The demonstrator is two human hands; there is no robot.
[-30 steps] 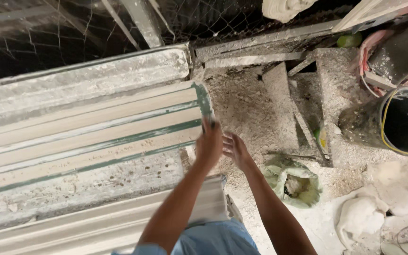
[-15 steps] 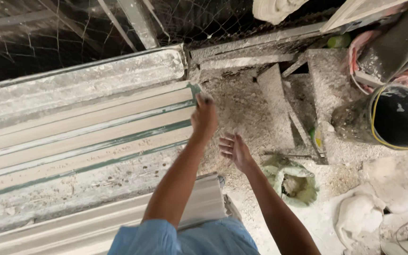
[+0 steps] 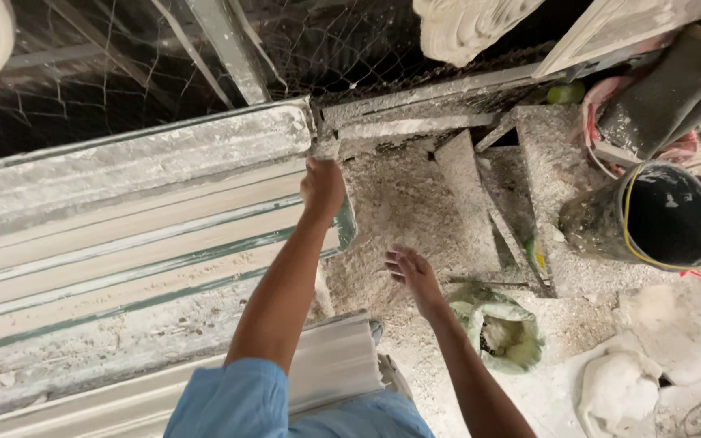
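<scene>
Two bare hands over a plaster-crusted bench, one on the moulding, one free.

I see my left hand (image 3: 323,188) resting at the end of the long white ribbed plaster moulding with green edges (image 3: 123,243), its fingers curled down on that end; whether they truly pinch it I cannot tell. My right hand (image 3: 412,274) hovers to the right of the moulding's end, fingers spread wide and holding nothing, above the white-dusted rough bench (image 3: 399,211). Further right of the moulding lies a crumpled green bag with white plaster inside (image 3: 501,328), and beyond it a black bucket with a yellow rim (image 3: 663,215). Wire mesh netting (image 3: 123,81) runs behind the moulding.
</scene>
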